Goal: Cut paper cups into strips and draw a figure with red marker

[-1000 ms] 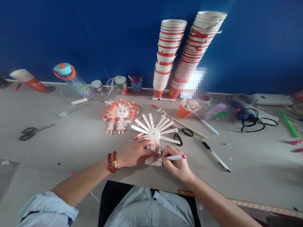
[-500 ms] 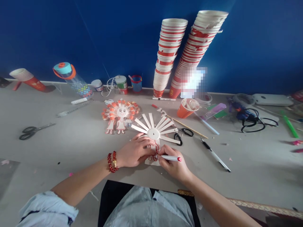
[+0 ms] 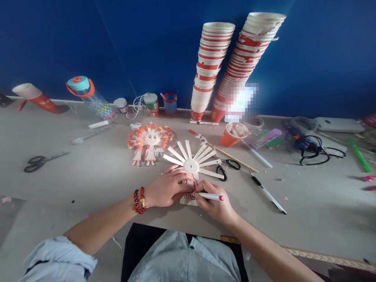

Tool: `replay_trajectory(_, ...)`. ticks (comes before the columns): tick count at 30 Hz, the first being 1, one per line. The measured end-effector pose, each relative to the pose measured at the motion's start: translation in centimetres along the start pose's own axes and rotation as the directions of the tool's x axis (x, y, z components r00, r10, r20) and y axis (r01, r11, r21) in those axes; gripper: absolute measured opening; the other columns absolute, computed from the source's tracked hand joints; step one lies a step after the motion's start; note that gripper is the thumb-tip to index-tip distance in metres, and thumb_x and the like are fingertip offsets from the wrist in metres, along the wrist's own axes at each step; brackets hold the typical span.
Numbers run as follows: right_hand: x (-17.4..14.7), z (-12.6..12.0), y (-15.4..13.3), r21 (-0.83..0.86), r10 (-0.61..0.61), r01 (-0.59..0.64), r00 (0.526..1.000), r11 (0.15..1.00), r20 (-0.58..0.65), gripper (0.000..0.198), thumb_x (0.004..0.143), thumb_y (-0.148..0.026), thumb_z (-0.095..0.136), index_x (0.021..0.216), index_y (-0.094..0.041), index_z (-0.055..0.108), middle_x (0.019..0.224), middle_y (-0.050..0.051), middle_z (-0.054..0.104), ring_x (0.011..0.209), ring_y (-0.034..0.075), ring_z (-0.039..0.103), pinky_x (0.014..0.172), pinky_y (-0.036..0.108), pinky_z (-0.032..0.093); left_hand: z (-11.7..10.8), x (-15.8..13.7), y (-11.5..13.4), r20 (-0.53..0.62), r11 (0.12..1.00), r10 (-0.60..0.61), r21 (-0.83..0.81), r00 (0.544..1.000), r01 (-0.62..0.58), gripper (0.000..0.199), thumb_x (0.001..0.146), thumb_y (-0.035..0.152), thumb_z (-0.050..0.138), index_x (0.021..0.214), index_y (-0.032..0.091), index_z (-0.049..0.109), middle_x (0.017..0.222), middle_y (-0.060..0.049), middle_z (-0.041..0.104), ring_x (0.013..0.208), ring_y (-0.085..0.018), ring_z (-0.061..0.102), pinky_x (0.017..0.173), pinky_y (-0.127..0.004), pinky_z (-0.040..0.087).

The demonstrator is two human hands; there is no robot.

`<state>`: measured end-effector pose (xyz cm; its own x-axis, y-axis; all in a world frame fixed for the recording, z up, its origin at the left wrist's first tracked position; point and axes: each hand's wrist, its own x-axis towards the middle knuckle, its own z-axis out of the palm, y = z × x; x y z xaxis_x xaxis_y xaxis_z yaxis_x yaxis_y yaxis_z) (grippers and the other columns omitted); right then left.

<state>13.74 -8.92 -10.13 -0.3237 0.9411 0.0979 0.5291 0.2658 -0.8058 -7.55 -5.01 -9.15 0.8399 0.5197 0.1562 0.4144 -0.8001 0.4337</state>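
Observation:
My right hand (image 3: 216,203) is closed around a white marker (image 3: 210,196) with a red end, its tip at the lower part of a white paper cutout (image 3: 188,202). Red lines are drawn on this paper. Flat across the cutout lies my left hand (image 3: 167,188), fingers stretched out, pressing it to the table and hiding part of it. Just above the hands is a white paper disc (image 3: 190,166) with strips fanned out around it. To its upper left lie finished-looking paper dolls (image 3: 151,143) with orange-tipped strips as hair and red-edged dresses.
Black-handled scissors (image 3: 221,172) lie partly under the strips. A pen (image 3: 266,192) and a wooden stick (image 3: 235,158) are on the right. Tall stacks of paper cups (image 3: 208,74) stand by the blue wall, near an orange cup (image 3: 232,137). More scissors (image 3: 44,160) and a bottle (image 3: 91,98) are left.
The marker in my right hand has shifted very slightly at the paper. My left hand stays in place, and the camera view has moved a little.

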Motion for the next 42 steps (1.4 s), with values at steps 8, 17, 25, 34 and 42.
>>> replay_trajectory(8, -0.08, -0.06, 0.08, 0.01, -0.03, 0.03, 1.0, 1.0, -0.007, 0.008, 0.074, -0.017, 0.051, 0.072, -0.023, 0.056, 0.067, 0.0, 0.068, 0.056, 0.015, 0.059, 0.056, 0.022, 0.043, 0.03, -0.05, -0.05, 0.005, 1.0, -0.004, 0.012, 1.0, 0.004, 0.031, 0.088, 0.018, 0.053, 0.116, 0.027, 0.059, 0.126, -0.006, 0.057, 0.119, -0.025, 0.05, 0.11, -0.048, 0.027)
replay_trajectory(17, 0.01, -0.14, -0.17, -0.007, -0.031, 0.031, 0.999, 1.0, -0.013, 0.007, 0.074, -0.018, 0.052, 0.071, -0.023, 0.055, 0.067, 0.0, 0.068, 0.056, 0.015, 0.059, 0.055, 0.022, 0.043, -0.02, 0.03, -0.01, -0.004, 1.0, -0.003, -0.003, 1.0, 0.003, 0.033, 0.088, 0.017, 0.053, 0.118, 0.028, 0.06, 0.124, -0.006, 0.058, 0.117, -0.026, 0.05, 0.109, -0.05, 0.028)
replay_trajectory(25, -0.12, -0.06, -0.02, -0.059, -0.069, 0.069, 0.998, 0.996, -0.007, 0.007, 0.073, -0.017, 0.051, 0.069, -0.023, 0.053, 0.061, -0.001, 0.063, 0.051, 0.014, 0.054, 0.053, 0.022, 0.038, -0.02, -0.01, -0.05, 0.014, 1.0, -0.013, 0.006, 1.0, 0.013, 0.028, 0.088, 0.018, 0.053, 0.113, 0.028, 0.061, 0.126, -0.006, 0.057, 0.12, -0.026, 0.049, 0.11, -0.048, 0.026)
replay_trajectory(34, -0.12, -0.06, -0.02, -0.044, -0.095, 0.095, 0.995, 0.995, 0.012, 0.007, 0.073, -0.017, 0.051, 0.07, -0.023, 0.052, 0.061, -0.001, 0.062, 0.051, 0.013, 0.054, 0.052, 0.021, 0.037, 0.0, 0.03, -0.05, 0.009, 1.0, -0.011, -0.001, 1.0, 0.011, 0.027, 0.088, 0.018, 0.054, 0.112, 0.028, 0.062, 0.125, -0.005, 0.057, 0.119, -0.025, 0.05, 0.11, -0.049, 0.027)
replay_trajectory(42, -0.27, -0.02, 0.13, -0.03, -0.118, 0.119, 0.993, 0.993, 0.019, 0.008, 0.072, -0.015, 0.052, 0.068, -0.022, 0.051, 0.06, -0.001, 0.061, 0.052, 0.013, 0.054, 0.051, 0.02, 0.036, -0.09, 0.07, -0.02, 0.003, 1.0, -0.01, -0.01, 1.0, 0.01, 0.027, 0.089, 0.021, 0.052, 0.112, 0.029, 0.063, 0.125, -0.006, 0.057, 0.118, -0.026, 0.05, 0.11, -0.049, 0.027)
